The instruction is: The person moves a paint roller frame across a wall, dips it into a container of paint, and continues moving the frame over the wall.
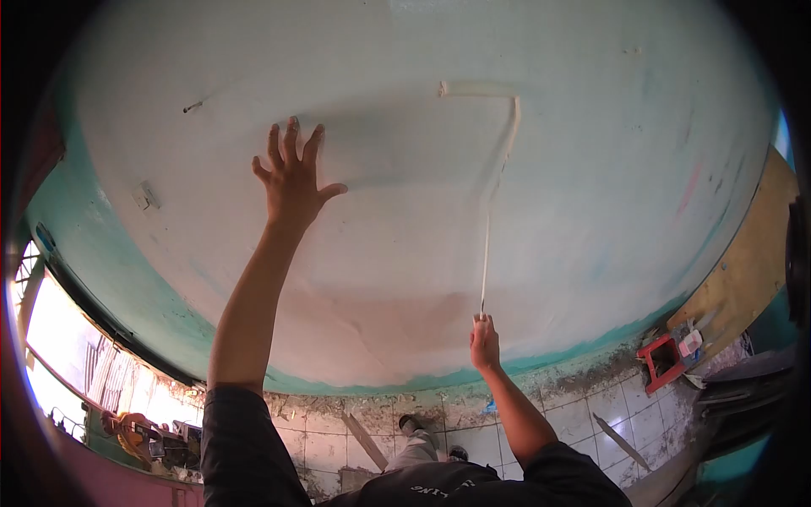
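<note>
My left hand (293, 182) is raised at the wall (389, 228), its fingers spread and holding nothing; whether the fingertips touch the surface I cannot tell. Lower and to the right, my right hand (483, 342) is wrapped round the handle end of a paint roller (487, 237). Its thin rod runs upward and bends left at the top into a pale roller head, which lies along the wall. The wall is whitish in the middle and turquoise along its edges.
A nail (193, 106) and a small switch plate (145, 196) are on the wall at left. A red stool (661, 363) stands at lower right. Wooden strips (365, 441) lie on the tiled floor (574, 421). A bright window opening (63, 338) is at far left.
</note>
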A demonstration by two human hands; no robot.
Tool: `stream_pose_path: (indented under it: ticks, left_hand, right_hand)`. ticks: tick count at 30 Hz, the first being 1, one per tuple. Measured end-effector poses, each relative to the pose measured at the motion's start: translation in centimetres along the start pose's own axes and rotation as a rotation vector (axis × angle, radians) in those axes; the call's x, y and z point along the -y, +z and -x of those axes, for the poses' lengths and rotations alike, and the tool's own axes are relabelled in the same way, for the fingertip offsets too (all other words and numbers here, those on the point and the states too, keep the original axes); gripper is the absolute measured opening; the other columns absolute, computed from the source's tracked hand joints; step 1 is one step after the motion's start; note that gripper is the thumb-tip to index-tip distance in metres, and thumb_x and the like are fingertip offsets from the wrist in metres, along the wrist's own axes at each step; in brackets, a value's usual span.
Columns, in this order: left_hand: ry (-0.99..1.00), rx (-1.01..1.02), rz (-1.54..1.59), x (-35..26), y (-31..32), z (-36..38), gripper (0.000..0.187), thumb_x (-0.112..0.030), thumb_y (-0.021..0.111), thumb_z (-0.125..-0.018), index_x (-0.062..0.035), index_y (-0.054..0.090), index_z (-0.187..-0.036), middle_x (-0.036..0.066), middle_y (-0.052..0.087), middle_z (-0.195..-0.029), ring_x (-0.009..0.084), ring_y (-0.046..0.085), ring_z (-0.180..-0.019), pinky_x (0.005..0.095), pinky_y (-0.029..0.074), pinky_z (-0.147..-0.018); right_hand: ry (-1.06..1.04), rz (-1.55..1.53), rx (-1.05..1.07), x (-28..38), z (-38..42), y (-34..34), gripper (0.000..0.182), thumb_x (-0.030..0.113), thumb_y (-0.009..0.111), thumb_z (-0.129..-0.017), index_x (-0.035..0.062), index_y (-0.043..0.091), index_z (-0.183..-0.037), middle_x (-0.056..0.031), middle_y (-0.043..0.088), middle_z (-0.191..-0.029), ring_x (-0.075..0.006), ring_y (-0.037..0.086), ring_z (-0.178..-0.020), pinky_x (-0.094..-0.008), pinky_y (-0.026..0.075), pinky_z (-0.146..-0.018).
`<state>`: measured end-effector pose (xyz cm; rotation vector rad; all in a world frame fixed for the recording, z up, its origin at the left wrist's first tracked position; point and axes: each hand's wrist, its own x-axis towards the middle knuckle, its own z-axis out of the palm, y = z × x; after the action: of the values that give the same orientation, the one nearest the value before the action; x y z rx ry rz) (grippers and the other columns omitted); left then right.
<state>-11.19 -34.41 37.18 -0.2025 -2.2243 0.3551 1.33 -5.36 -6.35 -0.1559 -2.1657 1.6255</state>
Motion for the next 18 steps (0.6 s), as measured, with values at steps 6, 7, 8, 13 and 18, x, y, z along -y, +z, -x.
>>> stream_pose_path:
  ticks: [6,7,8,13,18]
  left_hand:
    - [0.012,-0.034,-0.012,0.1,0.4,0.0,0.113,-0.070,0.081,-0.074,-0.0258,0.027,-0.164,0.015,0.019,-0.170,0.0392,0.013,-0.158,0.0731,0.031,-0.111]
    - [0.014,-0.043,-0.019,0.1,0.5,-0.2,0.113,-0.070,0.081,-0.074,-0.0258,0.027,-0.164,0.015,0.019,-0.170,0.0392,0.013,-0.158,0.0731,0.031,-0.111]
    - [0.020,-0.043,-0.023,0.1,0.6,-0.1,0.114,-0.070,0.081,-0.073,-0.0254,0.027,-0.163,0.016,0.019,-0.169,0.0398,0.014,-0.158,0.0726,0.031,-0.111]
    - [0.030,-0.011,-0.035,0.0,0.4,-0.3,0.117,-0.072,0.081,-0.072,-0.0242,0.027,-0.164,0.018,0.020,-0.169,0.0412,0.014,-0.157,0.0710,0.032,-0.111]
    - [0.034,-0.076,-0.041,0.2,0.9,-0.2,0.113,-0.073,0.079,-0.073,-0.0251,0.029,-0.163,0.016,0.021,-0.169,0.0408,0.016,-0.157,0.0706,0.033,-0.111]
  right_hand:
    - [-0.374,0.560,-0.123,-10.6,8.3,0.4,0.031,0.021,0.046,-0.107,0.0049,0.054,-0.131,-0.0278,0.057,-0.127,-0.0471,0.065,-0.094,-0.0548,0.056,-0.076]
    - [-0.176,0.573,-0.012,-12.9,11.6,-0.3,0.033,0.010,0.051,-0.100,0.0045,0.053,-0.133,-0.0282,0.057,-0.125,-0.0469,0.063,-0.104,-0.0541,0.055,-0.080]
    - [-0.263,0.621,-0.031,-16.3,15.1,-1.1,0.037,0.005,0.054,-0.096,0.0046,0.053,-0.133,-0.0277,0.057,-0.124,-0.0473,0.063,-0.104,-0.0545,0.055,-0.079]
    - [-0.269,0.634,-0.043,-16.6,16.5,-1.7,0.045,-0.002,0.058,-0.089,0.0051,0.053,-0.133,-0.0271,0.056,-0.125,-0.0473,0.063,-0.103,-0.0556,0.055,-0.073]
    - [-0.161,0.282,-0.121,-6.9,4.5,0.7,0.029,0.023,0.050,-0.105,0.0004,0.057,-0.122,-0.0216,0.064,-0.100,-0.0403,0.064,-0.081,-0.0477,0.051,-0.064]
